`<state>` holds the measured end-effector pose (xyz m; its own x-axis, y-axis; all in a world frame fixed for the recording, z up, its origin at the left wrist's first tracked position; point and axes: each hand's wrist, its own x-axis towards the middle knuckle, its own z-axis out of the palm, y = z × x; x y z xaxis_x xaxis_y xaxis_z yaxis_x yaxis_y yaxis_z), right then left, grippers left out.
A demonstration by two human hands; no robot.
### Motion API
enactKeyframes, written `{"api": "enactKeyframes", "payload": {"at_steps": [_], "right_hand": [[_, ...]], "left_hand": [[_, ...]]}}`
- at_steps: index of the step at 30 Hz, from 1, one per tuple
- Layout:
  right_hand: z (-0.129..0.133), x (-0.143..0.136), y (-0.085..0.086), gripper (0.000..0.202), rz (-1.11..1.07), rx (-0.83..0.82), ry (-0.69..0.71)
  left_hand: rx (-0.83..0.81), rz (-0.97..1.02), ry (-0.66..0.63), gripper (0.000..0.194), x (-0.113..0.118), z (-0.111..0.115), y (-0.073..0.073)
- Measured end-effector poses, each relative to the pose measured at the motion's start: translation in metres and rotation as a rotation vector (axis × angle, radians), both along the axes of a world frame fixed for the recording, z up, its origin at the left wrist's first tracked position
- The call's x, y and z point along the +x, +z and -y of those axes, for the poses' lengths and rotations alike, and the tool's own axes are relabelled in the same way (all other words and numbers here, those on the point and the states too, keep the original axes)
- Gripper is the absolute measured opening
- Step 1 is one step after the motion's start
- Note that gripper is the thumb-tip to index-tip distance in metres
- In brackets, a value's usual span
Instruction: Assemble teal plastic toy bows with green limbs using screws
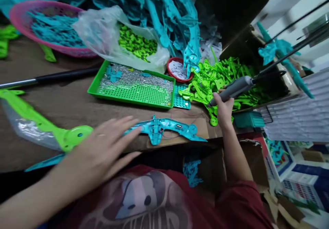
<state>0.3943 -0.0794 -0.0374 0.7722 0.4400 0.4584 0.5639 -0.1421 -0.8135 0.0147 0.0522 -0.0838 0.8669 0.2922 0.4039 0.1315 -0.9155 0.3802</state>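
Observation:
My left hand (pixel 108 146) lies with its fingers stretched out over the left end of a blue plastic toy shell (pixel 169 128), which hides that end. The shell has thin wires and a small dark part inside. My right hand (pixel 224 109) is wrapped round a grey electric screwdriver (pixel 232 90), held over the heap of green plastic parts at the right, its bit pointing down and to the left. Left of my left hand lies a green toy piece (pixel 48 126) with a round hub and clear plastic film.
A green tray (pixel 131 98) with many small screws lies behind the shell. Farther back are a pink basket (pixel 23 33), a bag (pixel 97 26) of small green parts and a red bowl (pixel 177 80). Green parts (pixel 218 73) are heaped at right. A black-handled rod (pixel 66 74) lies left.

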Motion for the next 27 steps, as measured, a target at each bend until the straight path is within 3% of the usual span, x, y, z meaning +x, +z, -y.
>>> {"api": "enactKeyframes", "payload": {"at_steps": [3,5,7,9,11,13,17,20,23,25,27], "right_hand": [[0.039,0.006,-0.008,0.032,0.462,-0.056,-0.091],[0.061,0.006,-0.016,0.016,0.75,-0.237,0.088],[0.071,0.005,-0.028,0.021,0.877,-0.474,0.368],[0.067,0.005,-0.04,0.029,0.86,-0.69,0.556],[0.057,0.006,-0.047,0.027,0.787,-0.837,0.637],[0.051,0.006,-0.046,0.02,0.717,-0.88,0.678],[0.08,-0.007,-0.027,0.026,0.55,-0.785,0.758],[0.132,-0.027,-0.013,0.023,-0.22,-0.637,0.911],[0.177,-0.055,-0.004,0.014,-0.786,-0.296,0.812],[0.191,-0.072,0.005,0.013,-0.9,-0.01,0.676],[0.19,-0.083,0.016,0.021,-0.876,0.215,0.6]], "left_hand": [[0.169,-0.081,-0.063,0.061,0.065,0.025,-0.011],[0.186,-0.134,-0.046,0.066,0.088,0.029,-0.022],[0.153,-0.17,-0.059,0.067,0.093,0.025,-0.028],[0.092,-0.162,-0.085,0.067,0.087,0.02,-0.025],[0.043,-0.093,-0.092,0.069,0.079,0.017,-0.014],[0.022,-0.004,-0.073,0.071,0.075,0.015,0.001],[0.004,0.083,0.002,0.073,0.072,0.009,0.022],[-0.008,0.065,0.04,0.071,0.069,0.001,0.024],[-0.012,0.023,0.044,0.068,0.068,-0.001,0.013],[-0.025,-0.017,0.029,0.066,0.069,0.0,0.0],[-0.05,-0.072,-0.002,0.064,0.071,0.002,-0.013]]}}
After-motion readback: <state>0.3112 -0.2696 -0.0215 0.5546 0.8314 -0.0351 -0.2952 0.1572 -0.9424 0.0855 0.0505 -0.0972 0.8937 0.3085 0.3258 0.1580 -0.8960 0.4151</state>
